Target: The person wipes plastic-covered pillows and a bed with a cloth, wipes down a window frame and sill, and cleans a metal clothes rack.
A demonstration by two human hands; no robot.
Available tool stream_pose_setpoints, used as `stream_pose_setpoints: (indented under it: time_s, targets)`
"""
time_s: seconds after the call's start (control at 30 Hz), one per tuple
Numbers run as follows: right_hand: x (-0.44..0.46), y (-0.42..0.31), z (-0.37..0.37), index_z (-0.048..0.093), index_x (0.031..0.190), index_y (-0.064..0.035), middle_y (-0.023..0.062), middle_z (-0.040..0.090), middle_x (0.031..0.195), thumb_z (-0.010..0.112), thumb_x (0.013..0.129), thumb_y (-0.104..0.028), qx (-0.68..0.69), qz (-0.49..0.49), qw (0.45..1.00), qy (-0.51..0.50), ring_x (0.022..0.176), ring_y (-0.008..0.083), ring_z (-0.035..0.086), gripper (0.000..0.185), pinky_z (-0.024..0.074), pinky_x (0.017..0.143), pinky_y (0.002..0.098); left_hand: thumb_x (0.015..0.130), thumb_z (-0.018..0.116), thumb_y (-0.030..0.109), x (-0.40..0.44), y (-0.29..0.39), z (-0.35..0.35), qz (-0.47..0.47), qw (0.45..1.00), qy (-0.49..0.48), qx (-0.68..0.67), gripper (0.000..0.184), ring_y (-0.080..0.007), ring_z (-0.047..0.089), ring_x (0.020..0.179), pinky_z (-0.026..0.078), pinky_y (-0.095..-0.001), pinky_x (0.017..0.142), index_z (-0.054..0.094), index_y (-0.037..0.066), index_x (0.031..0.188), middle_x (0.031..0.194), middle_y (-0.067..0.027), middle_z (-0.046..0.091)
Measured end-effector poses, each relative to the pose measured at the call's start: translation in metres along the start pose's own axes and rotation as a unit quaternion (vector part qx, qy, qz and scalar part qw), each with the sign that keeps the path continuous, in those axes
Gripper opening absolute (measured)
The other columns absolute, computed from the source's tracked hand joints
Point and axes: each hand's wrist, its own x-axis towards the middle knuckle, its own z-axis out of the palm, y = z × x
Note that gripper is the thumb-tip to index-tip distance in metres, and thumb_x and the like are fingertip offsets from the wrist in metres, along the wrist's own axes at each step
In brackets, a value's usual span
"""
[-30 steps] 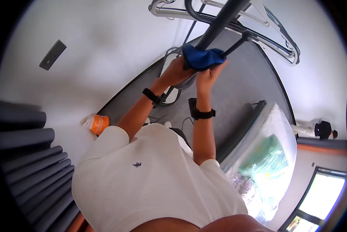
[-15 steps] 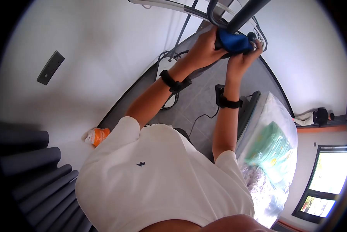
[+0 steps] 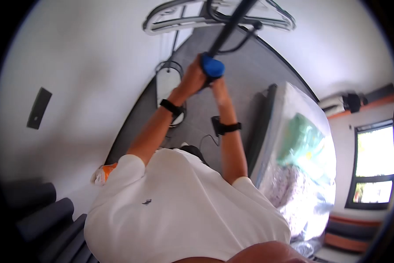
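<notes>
Shifted away from the ball-tipped hook (image 3: pixel 257 25), the blue fabric item (image 3: pixel 213 67) sits beside the black pole (image 3: pixel 233 27), gripped by the left hand (image 3: pixel 191 79) and seemingly the right hand (image 3: pixel 218 85), where even tension probably limits twisting.

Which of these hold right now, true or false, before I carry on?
1. The left hand and right hand are both at the blue cloth. True.
2. The hangers lie on the clear plastic. False: the hangers are up by the dark pole.
3. Each wrist wears a black strap. True.
4. The green item is in the left hand. False: the green item shows through the clear plastic.
5. The shirt is dark. False: the shirt is white.
</notes>
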Motion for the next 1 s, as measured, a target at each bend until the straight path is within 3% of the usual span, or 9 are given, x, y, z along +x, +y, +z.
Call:
stream_pose_setpoints:
  time_s: [0.1, 0.2, 0.27, 0.3, 0.37, 0.53, 0.87, 0.97, 1.0]
  targets:
    - [-0.034, -0.032, 0.033, 0.037, 0.145, -0.0135, 0.0073, 0.053, 0.133, 0.039, 0.097, -0.059, 0.063, 0.317, 0.946, -0.033, 0.12, 0.0227, 0.053, 0.066, 0.0433, 0.098, 0.0467, 0.084, 0.06, 0.003, -0.029, -0.014, 0.005, -0.071, 0.997, 0.028, -0.005, 0.037, -0.0464, 0.061, 0.095, 0.051, -0.0469, 0.078, 0.045, -0.004, 0.117, 0.101, -0.0294, 0.061]
    - [-0.068, -0.014, 0.05, 0.035, 0.146, -0.0127, 0.0064, 0.052, 0.134, 0.04, 0.098, -0.053, -0.065, 0.334, 0.933, -0.119, 0.113, 0.0235, 0.06, 0.062, 0.0445, 0.097, 0.0471, 0.084, 0.057, 0.002, -0.062, -0.031, 0.007, -0.096, 0.991, 0.033, 0.092, 0.042, -0.0454, 0.058, 0.103, 0.048, -0.0491, 0.086, 0.043, -0.006, 0.123, 0.11, -0.0309, 0.058]
    - [-0.072, -0.008, 0.06, 0.049, 0.13, -0.0034, 0.0078, 0.067, 0.097, 0.052, 0.098, -0.026, -0.002, 0.343, 0.939, -0.014, 0.084, 0.0177, 0.066, 0.04, 0.0524, 0.067, 0.0297, 0.084, 0.056, 0.004, -0.071, -0.025, 0.0, -0.213, 0.962, -0.069, 0.158, 0.046, -0.0455, 0.054, 0.11, 0.046, -0.0505, 0.092, 0.041, -0.007, 0.126, 0.118, -0.0308, 0.054]
    - [-0.072, 0.006, 0.06, 0.049, 0.13, -0.0034, 0.0078, 0.067, 0.097, 0.052, 0.098, -0.026, -0.001, 0.342, 0.94, -0.014, 0.084, 0.0177, 0.066, 0.04, 0.0524, 0.067, 0.0297, 0.084, 0.056, 0.004, -0.069, -0.022, -0.002, -0.212, 0.962, -0.069, 0.16, 0.046, -0.0455, 0.054, 0.11, 0.046, -0.0505, 0.092, 0.041, -0.007, 0.126, 0.118, -0.0308, 0.054]
    - [-0.077, 0.039, 0.062, 0.055, 0.123, -0.0011, 0.0099, 0.069, 0.086, 0.054, 0.097, -0.026, 0.035, 0.183, 0.98, 0.072, 0.071, 0.0179, 0.068, 0.036, 0.0526, 0.061, 0.0305, 0.085, 0.056, 0.008, -0.067, -0.017, -0.006, -0.207, 0.957, -0.104, 0.174, 0.049, -0.0462, 0.053, 0.11, 0.046, -0.0503, 0.093, 0.04, -0.008, 0.128, 0.118, -0.0294, 0.054]
    - [-0.049, 0.021, 0.05, 0.064, 0.096, 0.003, 0.0132, 0.065, 0.073, 0.051, 0.098, -0.02, -0.188, 0.128, 0.963, 0.145, 0.065, 0.018, 0.065, 0.026, 0.0503, 0.06, 0.0321, 0.086, 0.053, 0.007, -0.039, 0.012, -0.018, -0.135, 0.983, -0.03, 0.119, 0.043, -0.0435, 0.054, 0.107, 0.044, -0.0491, 0.093, 0.046, -0.006, 0.126, 0.116, -0.0272, 0.055]
    - [0.029, -0.144, 0.049, 0.057, 0.113, 0.0009, 0.0109, 0.065, 0.098, 0.045, 0.102, -0.018, -0.183, -0.248, 0.888, 0.34, 0.089, 0.0173, 0.062, 0.025, 0.0498, 0.079, 0.0292, 0.087, 0.055, 0.005, 0.011, 0.077, -0.037, 0.076, 0.993, 0.075, 0.04, 0.044, -0.0345, 0.052, 0.113, 0.041, -0.0403, 0.099, 0.047, 0.001, 0.13, 0.12, -0.0191, 0.053]
    - [0.058, -0.171, 0.033, 0.056, 0.12, 0.0004, 0.0114, 0.064, 0.111, 0.046, 0.1, -0.015, -0.111, -0.38, 0.841, 0.367, 0.101, 0.0217, 0.062, 0.027, 0.0463, 0.091, 0.0317, 0.086, 0.062, 0.009, 0.018, 0.085, -0.038, 0.055, 0.996, 0.067, -0.004, 0.047, -0.0331, 0.05, 0.115, 0.04, -0.0406, 0.1, 0.045, 0.001, 0.129, 0.122, -0.018, 0.05]
    - [0.076, -0.171, 0.019, 0.055, 0.121, -0.0001, 0.0118, 0.063, 0.115, 0.049, 0.098, -0.015, 0.081, -0.37, 0.88, 0.287, 0.105, 0.0213, 0.06, 0.028, 0.0448, 0.094, 0.0319, 0.086, 0.063, 0.011, 0.02, 0.084, -0.037, 0.066, 0.996, 0.055, 0.028, 0.048, -0.0334, 0.05, 0.114, 0.041, -0.0409, 0.099, 0.045, 0.001, 0.129, 0.121, -0.0181, 0.05]
